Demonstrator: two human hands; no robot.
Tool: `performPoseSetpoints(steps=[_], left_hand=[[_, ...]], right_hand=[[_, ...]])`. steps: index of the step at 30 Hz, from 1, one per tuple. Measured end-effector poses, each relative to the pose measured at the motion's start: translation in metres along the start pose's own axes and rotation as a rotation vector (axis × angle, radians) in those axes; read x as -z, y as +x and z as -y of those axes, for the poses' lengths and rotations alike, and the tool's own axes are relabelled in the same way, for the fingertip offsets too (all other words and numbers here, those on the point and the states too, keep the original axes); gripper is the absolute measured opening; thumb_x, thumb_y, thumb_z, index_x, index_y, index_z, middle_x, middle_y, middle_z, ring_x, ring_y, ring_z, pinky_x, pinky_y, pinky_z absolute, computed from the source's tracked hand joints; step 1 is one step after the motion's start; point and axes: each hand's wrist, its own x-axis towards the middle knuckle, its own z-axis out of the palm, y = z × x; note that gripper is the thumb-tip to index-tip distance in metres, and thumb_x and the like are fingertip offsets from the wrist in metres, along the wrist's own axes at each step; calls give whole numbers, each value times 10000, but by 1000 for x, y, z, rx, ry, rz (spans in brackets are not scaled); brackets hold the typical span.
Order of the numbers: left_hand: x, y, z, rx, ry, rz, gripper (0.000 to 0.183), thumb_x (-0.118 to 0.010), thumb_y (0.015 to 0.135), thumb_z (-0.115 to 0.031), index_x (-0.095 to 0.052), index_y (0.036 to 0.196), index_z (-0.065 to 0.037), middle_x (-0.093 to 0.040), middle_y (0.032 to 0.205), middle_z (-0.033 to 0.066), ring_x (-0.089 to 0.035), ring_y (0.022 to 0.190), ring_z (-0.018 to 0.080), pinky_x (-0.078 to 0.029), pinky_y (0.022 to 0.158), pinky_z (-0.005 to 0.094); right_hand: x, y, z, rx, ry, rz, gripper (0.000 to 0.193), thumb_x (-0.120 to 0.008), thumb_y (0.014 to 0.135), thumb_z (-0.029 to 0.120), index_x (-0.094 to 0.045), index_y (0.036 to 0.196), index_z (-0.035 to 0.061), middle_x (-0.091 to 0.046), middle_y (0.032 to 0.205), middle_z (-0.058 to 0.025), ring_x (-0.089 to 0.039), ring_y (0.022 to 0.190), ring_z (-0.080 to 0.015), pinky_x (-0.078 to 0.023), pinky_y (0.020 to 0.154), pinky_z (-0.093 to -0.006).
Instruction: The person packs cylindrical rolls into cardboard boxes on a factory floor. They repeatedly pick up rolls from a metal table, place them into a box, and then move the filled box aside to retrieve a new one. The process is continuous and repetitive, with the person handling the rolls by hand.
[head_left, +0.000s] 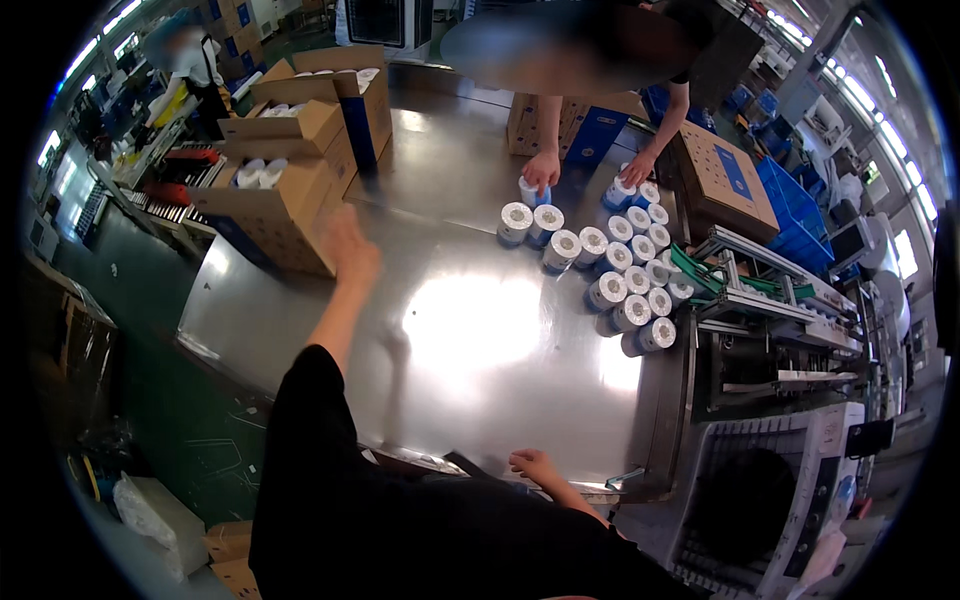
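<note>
My left hand (352,250) is reached out over the left of the metal table, smeared by motion. It is right beside an open cardboard box (275,215) with white rolls (262,174) inside; whether it touches the box I cannot tell. Low over the table's near edge, my right hand (537,467) holds nothing, its fingers loosely bent and apart. At the right of the table stand several upright rolls (632,312) with white tops and blue lower sides. Across from me, a co-worker's hand (541,172) grips one roll, and the other hand (636,170) is on another.
More open boxes (365,105) of rolls stand at the far left of the metal table (440,400). A box (590,125) is in front of the co-worker. A closed carton (725,175), a blue crate (795,215) and a metal-framed machine (760,300) line the right side.
</note>
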Motion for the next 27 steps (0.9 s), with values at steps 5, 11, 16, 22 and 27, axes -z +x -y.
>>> performPoseSetpoints(steps=[5,11,16,22,27], left_hand=[[-14,-223,-110,-548,-235,633,673,-619,815,-304,-370,1401,-85,-383,1416,156,-327,1341,290,-242,1103,534],[122,-403,-116,25,-655,554,499,-732,707,-132,-581,1177,-60,-601,1145,175,-569,1069,355,-462,914,404],[126,-436,-145,65,-579,422,329,-651,793,-68,-602,1117,-49,-620,1073,167,-598,996,353,-484,856,390],[182,-477,-162,242,-518,403,357,-586,870,-266,-586,1155,-50,-585,1149,143,-566,1052,328,-461,879,376],[200,-542,-167,407,-381,337,312,-623,806,-130,-605,1108,-54,-594,1125,128,-570,1054,321,-465,895,384]], right_hand=[[29,-53,95,488,-13,19,355,-587,930,267,-603,1180,15,-664,1074,-100,-623,1002,-166,-483,831,-273],[13,-281,302,1656,19,1364,310,-453,981,243,-601,1148,27,-595,1139,-160,-508,1148,-295,-369,958,-429],[-11,-355,290,1807,-100,1654,312,-466,967,246,-599,1147,29,-594,1139,-158,-509,1144,-295,-370,956,-432],[17,-380,257,1729,-27,1761,317,-481,950,251,-598,1147,31,-592,1139,-156,-511,1139,-296,-370,955,-437],[20,-391,243,1641,-44,1806,321,-494,936,254,-597,1146,33,-591,1139,-153,-512,1135,-296,-371,954,-440]])
